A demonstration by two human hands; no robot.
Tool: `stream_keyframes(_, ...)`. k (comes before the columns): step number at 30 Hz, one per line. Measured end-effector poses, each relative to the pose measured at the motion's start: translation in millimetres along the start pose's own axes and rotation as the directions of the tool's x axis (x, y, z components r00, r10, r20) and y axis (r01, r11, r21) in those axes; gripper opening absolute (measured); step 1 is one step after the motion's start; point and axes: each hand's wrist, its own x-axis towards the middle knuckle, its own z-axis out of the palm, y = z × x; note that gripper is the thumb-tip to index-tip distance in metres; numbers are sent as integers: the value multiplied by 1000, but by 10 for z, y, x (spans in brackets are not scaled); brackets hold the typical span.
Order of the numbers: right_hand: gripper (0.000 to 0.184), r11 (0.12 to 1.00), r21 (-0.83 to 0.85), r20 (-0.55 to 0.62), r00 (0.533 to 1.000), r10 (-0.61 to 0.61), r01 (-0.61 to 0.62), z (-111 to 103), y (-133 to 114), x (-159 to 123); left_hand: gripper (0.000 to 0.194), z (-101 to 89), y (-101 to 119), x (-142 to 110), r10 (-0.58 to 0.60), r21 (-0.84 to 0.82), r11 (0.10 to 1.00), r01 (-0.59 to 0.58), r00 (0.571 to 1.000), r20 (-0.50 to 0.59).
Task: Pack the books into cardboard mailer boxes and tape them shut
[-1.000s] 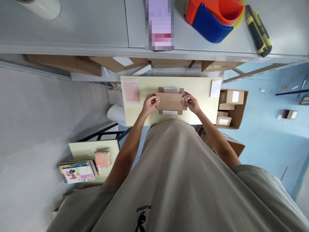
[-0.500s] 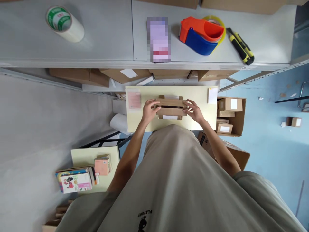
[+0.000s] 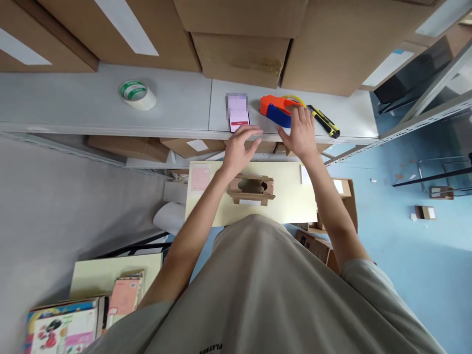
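Observation:
A small brown cardboard box [image 3: 251, 190] lies on the pale yellow table [image 3: 287, 201] below me, flaps partly apart, with no hand on it. My right hand [image 3: 302, 132] is raised to the grey shelf [image 3: 73, 115] and rests with spread fingers over the orange and blue tape dispenser [image 3: 276, 110]. Whether it grips the dispenser I cannot make out. My left hand [image 3: 239, 147] hovers open at the shelf's front edge, just below a phone [image 3: 238, 112] with a blurred screen.
A yellow and black utility knife [image 3: 324, 121] lies right of the dispenser, a tape roll [image 3: 137, 95] far left on the shelf. Large cardboard cartons [image 3: 239, 44] stand behind. A pink packet [image 3: 200, 178] lies on the table. Books [image 3: 62, 329] sit lower left.
Both hands let go of the cardboard box and rose to the shelf. The right one went onto the tape dispenser. My view tilted upward.

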Motion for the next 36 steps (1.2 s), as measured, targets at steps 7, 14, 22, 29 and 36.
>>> stream_keyframes(7,63,976,-157,273,943,192,-154,156,39,734,22,287,190,386,14,-70,997,-15,1000,-24)
stream_keyframes(14,68,888,316,138,942,306,-334,104,-225,-482,24,347,262,-609,-255,-346,911,223,966,-49)
stream_keyframes(22,81,262,816,463,854,237,-515,460,-1116,-1757,44,318,372,-1740,-479,-455,782,426,878,-1)
stream_keyframes(29,89,312,760,527,821,219,-571,601,-1505,-1999,47,43,345,-2199,-557,-430,728,535,826,85)
stream_keyframes(36,91,559,602,564,799,207,-570,548,-1513,-2195,56,-436,131,-2176,-515,-449,667,595,803,299)
